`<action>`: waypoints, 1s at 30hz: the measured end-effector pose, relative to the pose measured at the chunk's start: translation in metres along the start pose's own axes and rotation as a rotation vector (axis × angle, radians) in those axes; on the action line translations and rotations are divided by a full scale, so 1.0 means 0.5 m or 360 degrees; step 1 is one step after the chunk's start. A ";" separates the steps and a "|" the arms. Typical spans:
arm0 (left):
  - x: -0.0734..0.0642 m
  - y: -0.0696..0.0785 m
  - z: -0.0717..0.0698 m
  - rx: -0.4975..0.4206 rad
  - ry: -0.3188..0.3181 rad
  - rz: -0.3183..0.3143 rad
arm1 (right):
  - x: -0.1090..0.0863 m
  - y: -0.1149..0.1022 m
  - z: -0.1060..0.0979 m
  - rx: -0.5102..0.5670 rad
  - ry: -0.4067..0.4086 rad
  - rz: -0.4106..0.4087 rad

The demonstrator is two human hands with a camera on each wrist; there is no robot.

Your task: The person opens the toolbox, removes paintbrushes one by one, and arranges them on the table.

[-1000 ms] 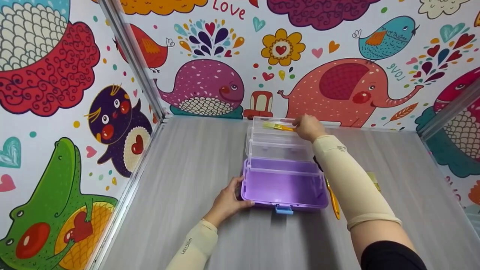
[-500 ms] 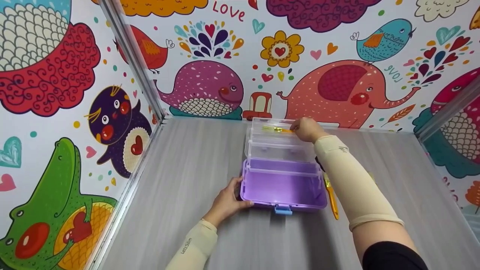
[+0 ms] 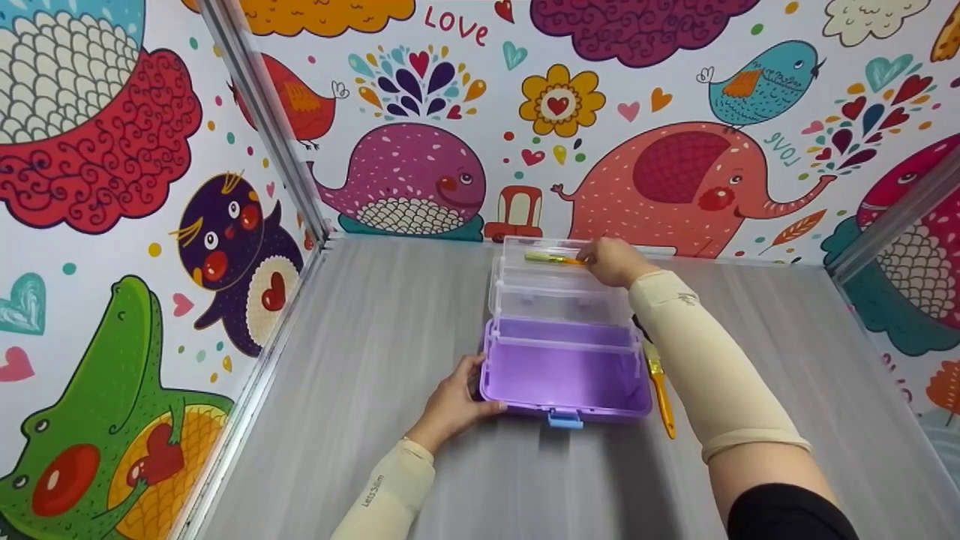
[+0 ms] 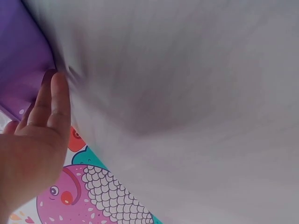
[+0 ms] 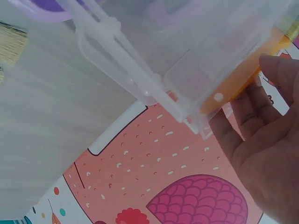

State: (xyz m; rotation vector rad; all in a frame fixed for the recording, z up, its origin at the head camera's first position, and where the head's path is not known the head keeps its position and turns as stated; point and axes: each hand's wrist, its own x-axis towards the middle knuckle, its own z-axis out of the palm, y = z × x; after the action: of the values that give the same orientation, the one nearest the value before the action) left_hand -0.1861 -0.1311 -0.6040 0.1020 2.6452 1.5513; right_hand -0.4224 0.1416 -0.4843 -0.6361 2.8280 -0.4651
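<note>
A purple storage box point(image 3: 566, 375) with a clear, multi-tier folding tray point(image 3: 562, 300) raised behind it stands on the table. My left hand point(image 3: 454, 405) holds its front left corner, thumb on the front rim; in the left wrist view the fingers point(image 4: 60, 100) lie along the purple side. My right hand point(image 3: 615, 262) pinches the orange handle of a paintbrush point(image 3: 551, 258) at the top tier, its pale bristles pointing left. In the right wrist view the orange handle point(image 5: 247, 70) lies against the clear plastic, with thumb and fingers around it.
A second orange-handled paintbrush point(image 3: 660, 394) lies on the grey table point(image 3: 375, 315), right of the box. Pale brush bristles point(image 5: 11, 44) show at the right wrist view's left edge. A blue latch point(image 3: 565, 420) sits on the box front. Printed walls point(image 3: 420, 172) enclose the table.
The paintbrush in my right hand has turned edge-on and sunk slightly toward the top tier. Pale bristles on the table are now hidden behind my right arm. My left hand keeps its place.
</note>
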 end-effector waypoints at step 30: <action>0.003 -0.006 -0.004 -0.0134 -0.0061 0.0026 | -0.209 0.070 -0.042 0.0073 0.0473 -0.0219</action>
State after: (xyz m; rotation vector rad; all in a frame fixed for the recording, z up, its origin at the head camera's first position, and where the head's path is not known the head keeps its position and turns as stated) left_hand -0.1878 -0.1340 -0.6056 0.1476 2.5523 1.6458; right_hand -0.3486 0.2234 -0.4634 -0.8172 3.0501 -0.6999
